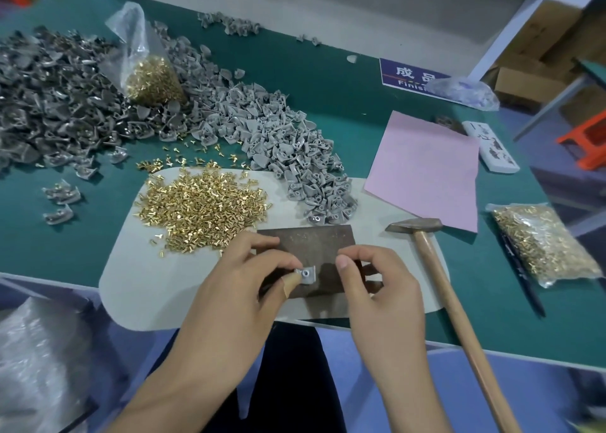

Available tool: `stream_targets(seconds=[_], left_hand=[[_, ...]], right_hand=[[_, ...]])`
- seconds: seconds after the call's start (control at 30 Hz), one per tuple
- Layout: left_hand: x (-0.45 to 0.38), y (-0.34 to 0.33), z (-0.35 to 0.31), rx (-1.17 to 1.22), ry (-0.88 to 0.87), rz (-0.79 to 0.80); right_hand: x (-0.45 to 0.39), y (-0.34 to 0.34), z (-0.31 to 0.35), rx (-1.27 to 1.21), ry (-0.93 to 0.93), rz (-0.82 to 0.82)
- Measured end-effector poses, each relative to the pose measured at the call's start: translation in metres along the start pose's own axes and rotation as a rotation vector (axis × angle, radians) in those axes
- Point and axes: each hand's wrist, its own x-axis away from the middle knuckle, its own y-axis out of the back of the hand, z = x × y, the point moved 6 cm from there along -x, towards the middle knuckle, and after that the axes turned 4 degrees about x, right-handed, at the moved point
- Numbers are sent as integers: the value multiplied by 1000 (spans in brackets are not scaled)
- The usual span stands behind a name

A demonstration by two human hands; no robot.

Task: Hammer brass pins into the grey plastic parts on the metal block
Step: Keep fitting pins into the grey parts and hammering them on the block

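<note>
A dark metal block [314,242] lies on a pale mat [124,288] at the table's front edge. My left hand [242,285] pinches a small grey plastic part [306,273] over the block, its hole facing up. My right hand [377,281] hovers beside it with its fingers curled; whether it holds a pin is hidden. A heap of loose brass pins [200,206] sits on the mat to the left of the block. A pile of grey plastic parts [295,157] lies behind it. The hammer [426,245] rests on the table to the right, untouched.
A large heap of parts fitted with pins [55,98] fills the far left. An open bag of brass pins [147,68] stands among them, and another bag of pins [541,245] lies at the right. A pink sheet [426,170] lies behind the hammer.
</note>
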Motion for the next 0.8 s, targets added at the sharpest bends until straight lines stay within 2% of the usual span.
stream_targets(seconds=[0.13,0.23,0.43,0.8], left_hand=[[2,3,-2,-132,-24,-31],[-8,5,-4,-59,-32,-37],[-24,-1,-10,-215,-102,-8],[-22,5,-7,-176,-80,-73]], right_hand=[[5,7,0,76,45,27],[2,11,11,87,132,19],[-12,-10,20,143,244,198],[-19,-18,41,496,412,313]])
